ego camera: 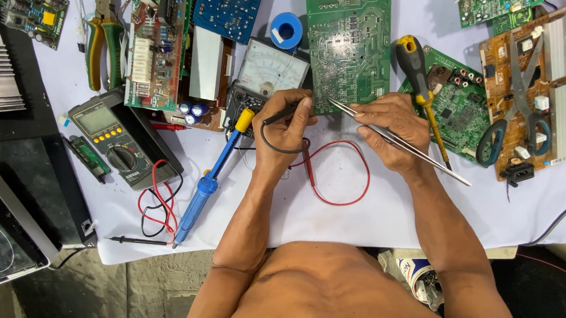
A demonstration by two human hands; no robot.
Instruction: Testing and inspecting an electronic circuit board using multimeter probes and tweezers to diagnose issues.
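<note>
— Tweezers [398,142], where are they?

— Centre right of the frame, in the right hand [391,129]. That grip is closed on them; the tips point left to the lower edge of the green board [346,47] at top centre, and the long end runs down to the right past the wrist.

— And the left hand [288,124]?

— Just left of the tweezer tips, its grip clamped on a black probe [283,114] whose tip also meets the board's lower edge. The hands are near each other but apart.

— What lies around them?

— A red lead [339,174] loops on the white table [357,207] below both hands. An analog meter [267,72] sits just above the left hand. A blue soldering iron [209,181] slants down to the left of it. A yellow-handled screwdriver [419,88] lies just above and right of the right hand. A digital meter [115,142] rests at middle left, pliers [104,37] at upper left, scissors [517,105] on a brown board [553,82] at far right.
</note>
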